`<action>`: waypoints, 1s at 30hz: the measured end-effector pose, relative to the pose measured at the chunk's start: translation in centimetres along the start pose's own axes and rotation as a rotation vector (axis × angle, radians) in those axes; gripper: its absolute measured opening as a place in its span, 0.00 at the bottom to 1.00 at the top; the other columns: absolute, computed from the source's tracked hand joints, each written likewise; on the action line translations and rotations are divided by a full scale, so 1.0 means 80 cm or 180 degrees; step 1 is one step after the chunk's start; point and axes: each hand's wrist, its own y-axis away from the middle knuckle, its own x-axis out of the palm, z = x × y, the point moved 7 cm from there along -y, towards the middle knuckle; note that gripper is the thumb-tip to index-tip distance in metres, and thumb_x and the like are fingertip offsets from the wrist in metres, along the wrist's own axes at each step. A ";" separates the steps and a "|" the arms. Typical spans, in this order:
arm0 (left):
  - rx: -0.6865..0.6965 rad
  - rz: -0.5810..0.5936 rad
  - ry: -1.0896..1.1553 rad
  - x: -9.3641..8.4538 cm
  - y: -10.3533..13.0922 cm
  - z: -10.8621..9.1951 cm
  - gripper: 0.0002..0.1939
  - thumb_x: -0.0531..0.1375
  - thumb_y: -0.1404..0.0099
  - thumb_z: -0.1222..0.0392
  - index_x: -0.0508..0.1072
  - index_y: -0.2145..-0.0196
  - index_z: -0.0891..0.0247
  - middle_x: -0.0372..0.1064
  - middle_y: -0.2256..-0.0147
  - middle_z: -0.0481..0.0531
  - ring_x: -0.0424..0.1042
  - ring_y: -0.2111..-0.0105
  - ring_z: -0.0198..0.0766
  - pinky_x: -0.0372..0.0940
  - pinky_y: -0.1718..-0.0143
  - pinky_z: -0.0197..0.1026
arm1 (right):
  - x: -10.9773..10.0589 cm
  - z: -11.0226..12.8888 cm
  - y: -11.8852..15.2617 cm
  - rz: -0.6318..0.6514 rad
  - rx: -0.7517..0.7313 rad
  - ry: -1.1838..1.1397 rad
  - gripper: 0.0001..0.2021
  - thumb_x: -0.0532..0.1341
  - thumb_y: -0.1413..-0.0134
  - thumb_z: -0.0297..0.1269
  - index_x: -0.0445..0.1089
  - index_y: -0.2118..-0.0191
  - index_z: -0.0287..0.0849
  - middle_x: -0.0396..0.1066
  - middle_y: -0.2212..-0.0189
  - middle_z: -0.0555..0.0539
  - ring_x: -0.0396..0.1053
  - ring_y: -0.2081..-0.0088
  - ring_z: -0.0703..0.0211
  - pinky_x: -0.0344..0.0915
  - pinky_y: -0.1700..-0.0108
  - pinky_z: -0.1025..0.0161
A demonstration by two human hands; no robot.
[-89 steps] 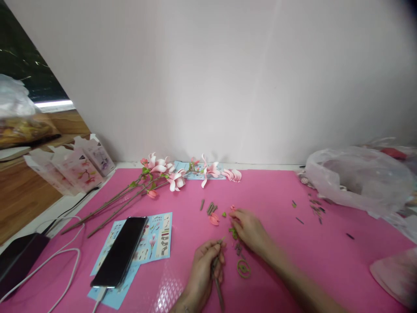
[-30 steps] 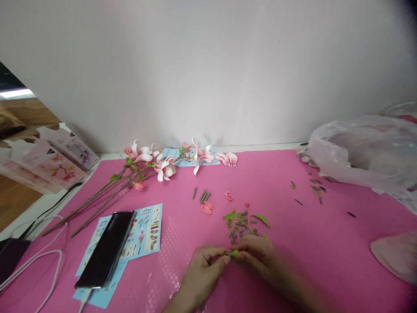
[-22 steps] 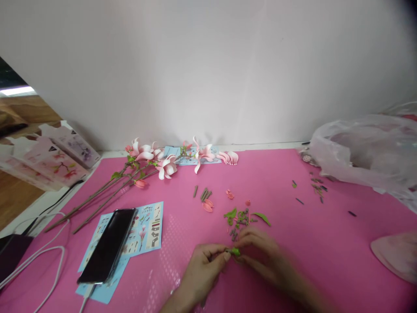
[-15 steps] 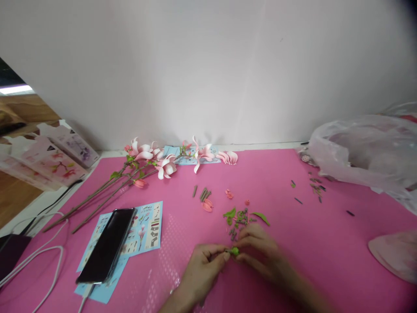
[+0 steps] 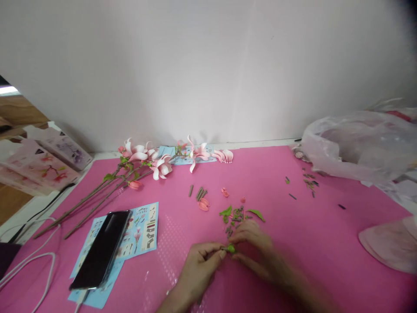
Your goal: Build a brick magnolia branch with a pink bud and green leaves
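Observation:
My left hand (image 5: 204, 263) pinches a small thin stem piece between thumb and forefinger. At the stem's right end sits a bright green plastic leaf-like piece (image 5: 231, 248). My right hand (image 5: 256, 248), slightly blurred, has its thumb and fingertips around this green piece from the right. Just beyond the hands lies a small heap of green and brown plastic parts (image 5: 237, 215), with a curved green leaf (image 5: 257, 214) beside it. The exact shape of the held stem is partly hidden by my fingers.
Assembled pink magnolia stems (image 5: 143, 163) lie at the back left, near a row of loose petals (image 5: 223, 156). A phone (image 5: 101, 248) rests on instruction sheets (image 5: 148, 230). Brown tubes (image 5: 201, 193) and coral petals (image 5: 203, 204) lie mid-table. A plastic bag (image 5: 352, 143) stands at right.
The whole view has shifted slightly, so the table things appear further left. My right fingertips have moved a little further around the green piece; my left hand keeps its pinch.

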 end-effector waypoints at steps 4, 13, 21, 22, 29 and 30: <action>0.0052 -0.0010 0.0097 0.001 0.000 -0.001 0.11 0.60 0.42 0.56 0.80 0.70 0.65 0.70 0.78 0.49 0.63 0.75 0.35 0.57 0.74 0.35 | 0.004 -0.001 0.000 0.0004 0.0019 0.0029 0.06 0.58 0.41 0.37 0.71 0.66 0.44 0.70 0.71 0.47 0.66 0.66 0.57 0.63 0.63 0.59; -0.0407 -0.0373 0.1427 -0.014 0.000 0.000 0.14 0.66 0.48 0.52 0.72 0.75 0.68 0.50 0.90 0.35 0.39 0.91 0.20 0.36 0.91 0.28 | -0.041 -0.034 0.003 -0.0701 0.0710 0.0107 0.08 0.56 0.41 0.36 0.71 0.67 0.43 0.73 0.70 0.46 0.70 0.64 0.56 0.66 0.60 0.58; -0.0374 -0.0533 0.1732 -0.025 -0.003 -0.003 0.15 0.66 0.47 0.53 0.68 0.76 0.66 0.57 0.85 0.37 0.41 0.90 0.19 0.39 0.92 0.26 | -0.016 -0.035 0.002 0.0263 0.0395 0.0314 0.07 0.59 0.44 0.34 0.72 0.72 0.44 0.70 0.72 0.48 0.67 0.66 0.58 0.60 0.53 0.53; -0.0380 -0.0526 0.1746 -0.025 -0.003 -0.003 0.14 0.66 0.47 0.53 0.68 0.75 0.66 0.57 0.85 0.38 0.41 0.90 0.19 0.39 0.92 0.25 | -0.012 -0.031 0.002 0.0414 0.0366 0.0361 0.07 0.59 0.44 0.34 0.72 0.71 0.44 0.69 0.72 0.48 0.67 0.65 0.58 0.58 0.51 0.52; -0.0418 -0.0467 0.1790 -0.020 -0.002 -0.002 0.15 0.66 0.48 0.53 0.67 0.77 0.67 0.57 0.86 0.38 0.41 0.91 0.18 0.39 0.92 0.25 | 0.004 -0.002 -0.005 0.1039 0.0291 0.0551 0.05 0.60 0.46 0.33 0.71 0.63 0.44 0.69 0.66 0.47 0.63 0.62 0.56 0.59 0.56 0.56; -0.0420 -0.0452 0.1790 -0.018 -0.002 -0.002 0.15 0.66 0.48 0.53 0.68 0.77 0.67 0.58 0.86 0.38 0.41 0.91 0.18 0.39 0.92 0.25 | 0.006 -0.001 -0.006 0.1049 0.0282 0.0602 0.05 0.59 0.46 0.33 0.71 0.63 0.44 0.68 0.67 0.46 0.63 0.62 0.56 0.60 0.58 0.57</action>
